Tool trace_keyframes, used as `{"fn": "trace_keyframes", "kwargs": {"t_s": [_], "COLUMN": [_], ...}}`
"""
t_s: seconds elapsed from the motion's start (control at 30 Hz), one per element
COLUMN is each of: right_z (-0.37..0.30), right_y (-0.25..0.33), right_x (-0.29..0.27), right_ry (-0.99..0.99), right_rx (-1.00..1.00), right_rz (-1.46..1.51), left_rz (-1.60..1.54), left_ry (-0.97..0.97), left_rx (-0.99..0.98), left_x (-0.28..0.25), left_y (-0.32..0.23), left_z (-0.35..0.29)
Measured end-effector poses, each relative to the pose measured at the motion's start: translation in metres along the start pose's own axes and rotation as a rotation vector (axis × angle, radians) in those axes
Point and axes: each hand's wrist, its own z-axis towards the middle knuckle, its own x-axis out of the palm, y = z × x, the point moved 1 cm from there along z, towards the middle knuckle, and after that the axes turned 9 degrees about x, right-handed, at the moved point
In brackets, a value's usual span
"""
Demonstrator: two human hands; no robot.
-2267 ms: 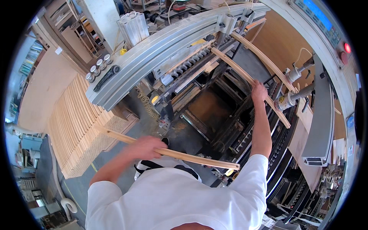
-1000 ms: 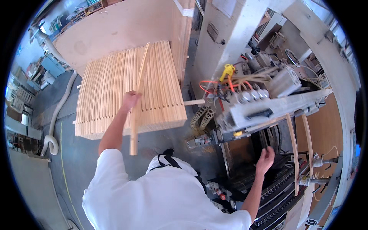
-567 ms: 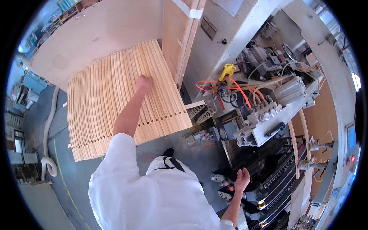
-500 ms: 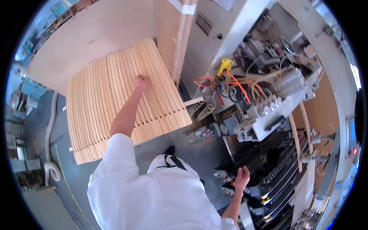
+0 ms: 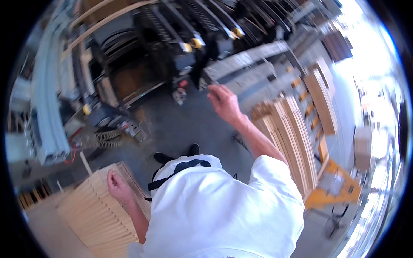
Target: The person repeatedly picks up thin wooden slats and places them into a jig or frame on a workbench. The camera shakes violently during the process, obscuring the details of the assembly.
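My left hand (image 5: 119, 187) is at the near edge of a stack of pale wooden strips (image 5: 92, 206) with a row of small dark holes, at the lower left. Its fingers are loosely bent, and nothing shows in them; whether it touches the wood I cannot tell. My right hand (image 5: 223, 102) reaches forward over the grey floor, in front of a metal machine beam (image 5: 247, 60). The fingers are apart and slightly bent, with no object in them. To the right of that forearm lies a second pile of long wooden pieces (image 5: 297, 137).
A machine with black rails (image 5: 202, 21) and yellow round end pieces (image 5: 196, 43) spans the far side. A yellow pallet truck (image 5: 337, 185) stands at the right beside a roller stand holding wooden boards (image 5: 320, 103). Coiled air hoses (image 5: 109, 139) hang at the left.
I have turned to the right, so the holed stack now lies at lower left. My left hand has come back from the stack's middle to its edge; my right arm has stretched forward.
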Motion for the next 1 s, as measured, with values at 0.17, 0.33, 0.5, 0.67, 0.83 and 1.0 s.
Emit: {"fn": "trace_keyframes", "kwargs": {"t_s": [0.17,0.33,0.5,0.67,0.83,1.0], "right_z": [-0.088,-0.226,-0.3,-0.313,-0.263,-0.149], "right_y": [-0.119,-0.189,-0.189,-0.195,-0.157,-0.096], "right_x": [-0.154,-0.264,-0.287,-0.293,-0.29,-0.263], "right_ry": [-0.332,-0.436,-0.453,-0.432,-0.388,-0.404], "right_rx": [0.289,0.639,0.72,0.621,0.569,0.464], "right_rz": [-0.47,-0.941,-0.978,-0.964,-0.9,-0.807], "left_rz": [-0.294,-0.249,-0.306,-0.155,0.002,0.291], "left_ry": [0.332,0.537,0.656,0.674,0.499,0.444], "left_rx": [-0.169,-0.183,-0.159,0.15,0.389,0.447], "left_x": [0.102,0.173,0.238,0.289,0.321,0.371], "left_y": [-0.038,-0.056,-0.073,-0.11,-0.125,-0.121], "left_z": [0.0,0.02,0.037,0.07,0.164,0.312]}}
